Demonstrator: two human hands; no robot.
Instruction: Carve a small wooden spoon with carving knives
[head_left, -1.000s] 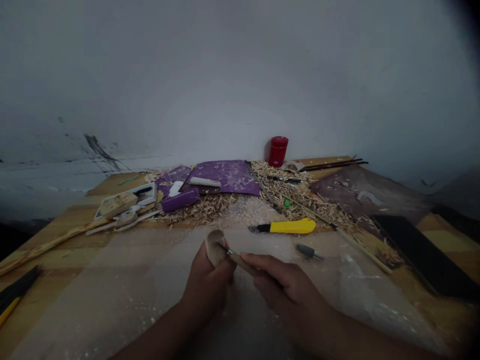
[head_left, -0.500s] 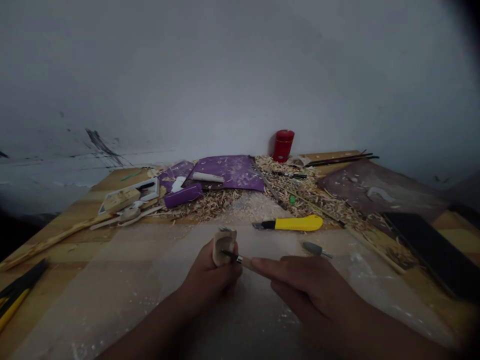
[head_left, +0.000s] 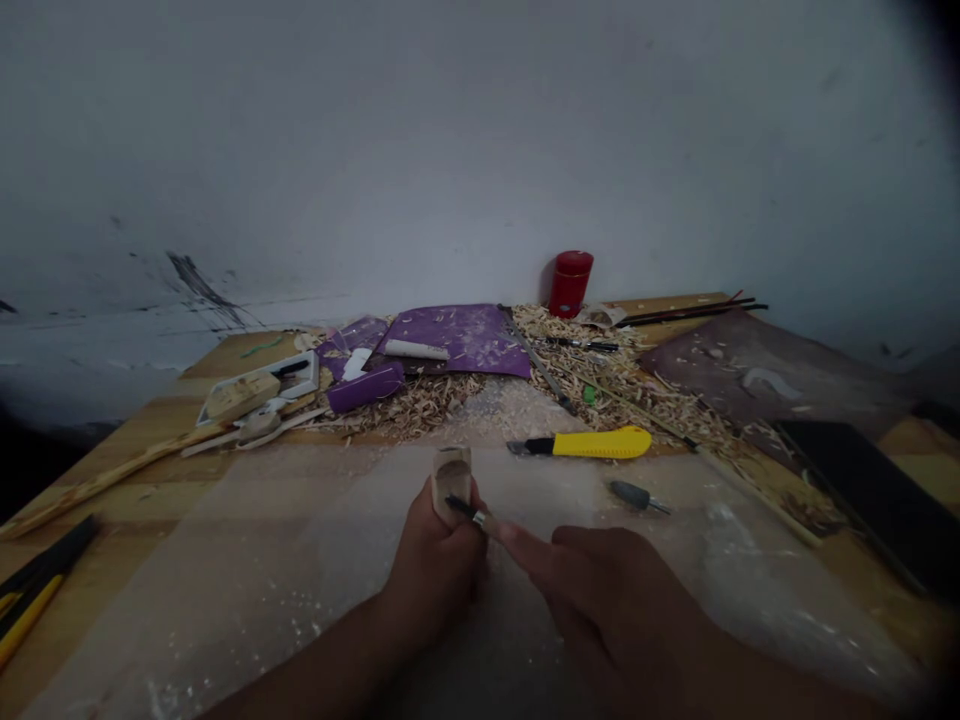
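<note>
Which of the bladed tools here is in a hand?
The dark-bladed carving tool in the right hand, its tip at the wooden piece; the yellow cutter lies unheld.

Workpiece point(head_left: 453, 472): pale beige. Carving tool point(head_left: 478, 517): dark blade, silvery collar. Cutter point(head_left: 602, 443): yellow handle, black forward section. Canister point(head_left: 571, 285): red. Sheet point(head_left: 465, 338): purple, flecked pale. Flat slab point(head_left: 862, 495): black. Tabletop point(head_left: 165, 425): banded in lighter and darker yellow-brown. Wall point(head_left: 420, 150): grey, streaked black at left.

Wooden piece point(head_left: 451, 475): lower part hidden in left hand point(head_left: 436, 555)
Thin tool point(head_left: 466, 509): handle mostly behind right hand point(head_left: 619, 590)
Yellow-handled tool point(head_left: 31, 620): runs out of my view, left
</note>
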